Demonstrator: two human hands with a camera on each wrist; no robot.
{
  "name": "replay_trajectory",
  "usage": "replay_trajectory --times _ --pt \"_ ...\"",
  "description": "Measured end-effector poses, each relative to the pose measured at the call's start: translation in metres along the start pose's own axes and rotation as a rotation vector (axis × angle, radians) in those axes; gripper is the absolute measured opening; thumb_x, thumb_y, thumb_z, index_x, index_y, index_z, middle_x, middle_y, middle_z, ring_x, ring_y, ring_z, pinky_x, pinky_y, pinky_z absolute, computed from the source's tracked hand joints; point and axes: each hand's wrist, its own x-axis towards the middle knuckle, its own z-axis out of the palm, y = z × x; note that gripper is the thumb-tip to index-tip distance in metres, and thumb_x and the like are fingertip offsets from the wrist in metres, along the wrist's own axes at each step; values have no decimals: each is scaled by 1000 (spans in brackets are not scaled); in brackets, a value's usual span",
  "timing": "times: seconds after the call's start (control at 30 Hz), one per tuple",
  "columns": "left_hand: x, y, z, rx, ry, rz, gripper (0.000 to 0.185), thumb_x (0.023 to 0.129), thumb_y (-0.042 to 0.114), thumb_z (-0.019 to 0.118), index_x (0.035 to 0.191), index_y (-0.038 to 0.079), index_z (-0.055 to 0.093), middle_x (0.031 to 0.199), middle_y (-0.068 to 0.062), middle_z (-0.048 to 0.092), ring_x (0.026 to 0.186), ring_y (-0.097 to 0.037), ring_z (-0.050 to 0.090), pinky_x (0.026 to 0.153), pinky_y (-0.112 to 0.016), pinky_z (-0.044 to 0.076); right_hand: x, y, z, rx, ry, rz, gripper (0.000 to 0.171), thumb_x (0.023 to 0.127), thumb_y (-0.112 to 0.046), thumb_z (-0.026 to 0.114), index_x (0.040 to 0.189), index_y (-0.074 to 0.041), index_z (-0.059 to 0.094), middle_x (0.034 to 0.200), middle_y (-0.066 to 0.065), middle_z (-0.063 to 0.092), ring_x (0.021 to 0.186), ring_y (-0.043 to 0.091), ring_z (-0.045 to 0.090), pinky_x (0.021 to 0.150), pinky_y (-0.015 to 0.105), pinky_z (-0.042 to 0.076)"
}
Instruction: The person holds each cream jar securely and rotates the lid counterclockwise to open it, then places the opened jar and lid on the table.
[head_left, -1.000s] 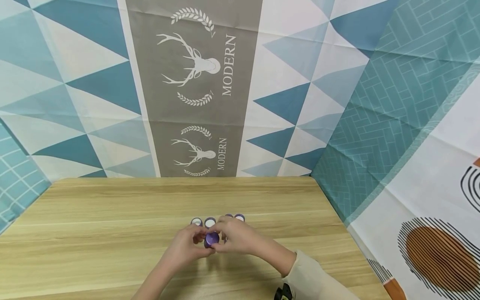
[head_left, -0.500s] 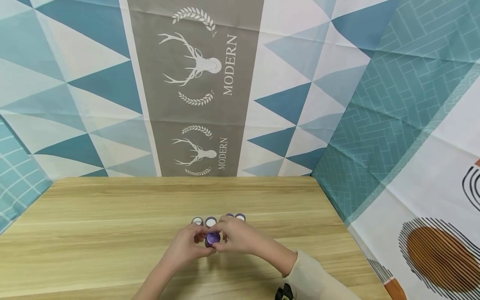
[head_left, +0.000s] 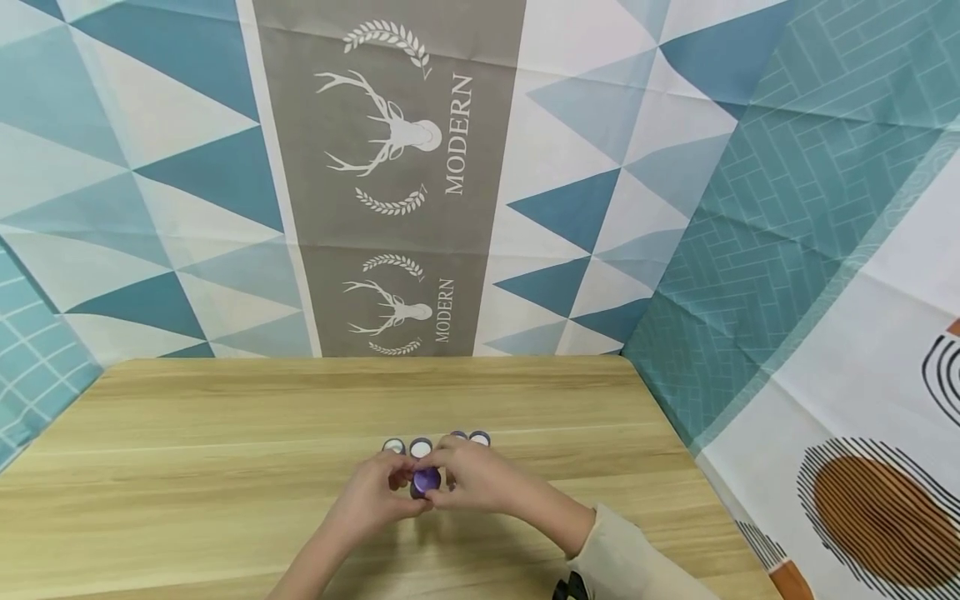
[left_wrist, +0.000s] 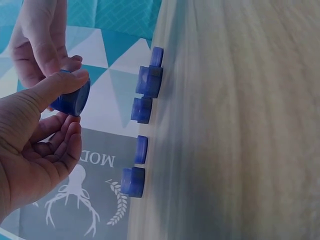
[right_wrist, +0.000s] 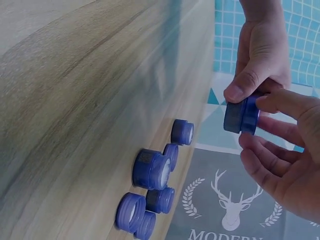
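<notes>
A small purple-blue screw-top jar [head_left: 426, 481] is held up between my two hands over the table. My left hand [head_left: 375, 492] grips it from the left; in the left wrist view its thumb lies across the jar [left_wrist: 75, 100]. From the right, my right hand [head_left: 476, 477] pinches the same jar. In the right wrist view the dark jar body [right_wrist: 233, 117] is at the left hand's thumb, and the brighter lid [right_wrist: 250, 119] lies between the right hand's fingers. The lid sits against the body; whether it is fully screwed on I cannot tell.
Several more purple jars and loose lids stand on the wooden table [head_left: 225, 467] just beyond the hands, among them an open-looking jar [right_wrist: 151, 170] and a lid [right_wrist: 131, 212] with white inside. My right hand partly hides some in the head view. A patterned cloth [head_left: 390, 167] hangs behind.
</notes>
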Motion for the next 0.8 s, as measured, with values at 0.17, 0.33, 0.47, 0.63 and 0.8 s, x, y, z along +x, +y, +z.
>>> replay_trajectory --times 0.17,0.33,0.47,0.63,0.8 --pt "-1 -2 1 -28 -23 -7 39 60 17 84 95 7 69 80 3 57 76 -15 53 66 -20 48 -1 2 2 11 -14 -2 36 86 -29 66 119 -17 63 104 -1 60 77 3 54 64 6 42" --pt "1 -2 1 -51 -19 1 38 61 18 84 94 8 69 83 3 58 79 -16 56 69 -21 50 -1 2 4 31 45 63 37 84 -39 67 113 -16 66 98 -4 62 76 4 59 62 6 43" --pt "1 -2 1 -41 -13 2 36 61 20 85 91 10 68 82 4 58 78 -15 56 69 -19 49 0 2 3 19 60 64 33 82 -35 70 108 -13 69 91 -4 62 75 6 61 62 5 42" --pt "2 -2 2 -44 -22 -4 37 62 20 85 93 10 69 82 4 57 78 -14 54 68 -19 49 0 2 1 0 23 33 32 82 -25 70 112 -14 67 94 -3 60 74 2 56 62 5 41" --pt "1 -1 1 -49 -22 1 38 62 20 85 94 9 69 82 4 57 77 -14 54 67 -19 48 -2 1 -1 9 -3 24 36 84 -28 67 119 -18 63 102 -2 59 76 3 55 63 7 42"
